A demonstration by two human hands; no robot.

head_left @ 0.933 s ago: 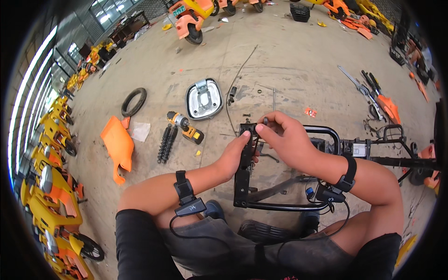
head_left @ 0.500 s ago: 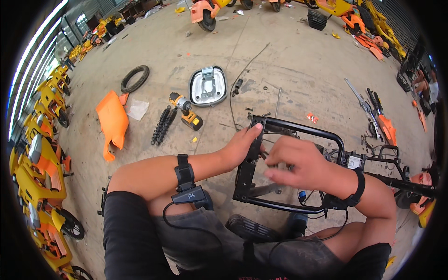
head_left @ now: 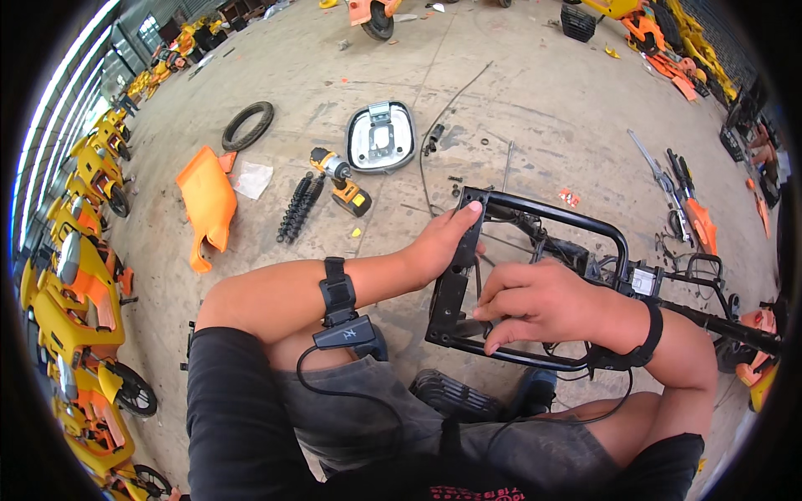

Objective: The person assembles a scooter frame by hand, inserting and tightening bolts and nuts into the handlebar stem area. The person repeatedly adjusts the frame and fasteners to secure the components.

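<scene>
A black tubular metal frame (head_left: 547, 212) stands between my knees, with a flat drilled plate across its near-left end. My left hand (head_left: 447, 242) is closed around the upper part of that plate, thumb along its top. Inside the frame, my right hand (head_left: 535, 305) has its fingers curled and the thumb below them, beside the plate. A thin dark rod (head_left: 478, 280) shows at its fingertips; its lower part is hidden by the fingers, so its exact kind is unclear.
Beyond the frame lie a cordless drill (head_left: 341, 179), black coil shock absorbers (head_left: 299, 209), a white-lined tray-like cover (head_left: 381, 138), a tyre (head_left: 248, 126) and an orange panel (head_left: 207, 200). Long-handled tools (head_left: 681, 196) lie right. Yellow scooters (head_left: 92, 309) line the left.
My right hand has moved slightly down along the plate, its fingers curling in more. The left hand keeps its hold. The view has shifted a little.
</scene>
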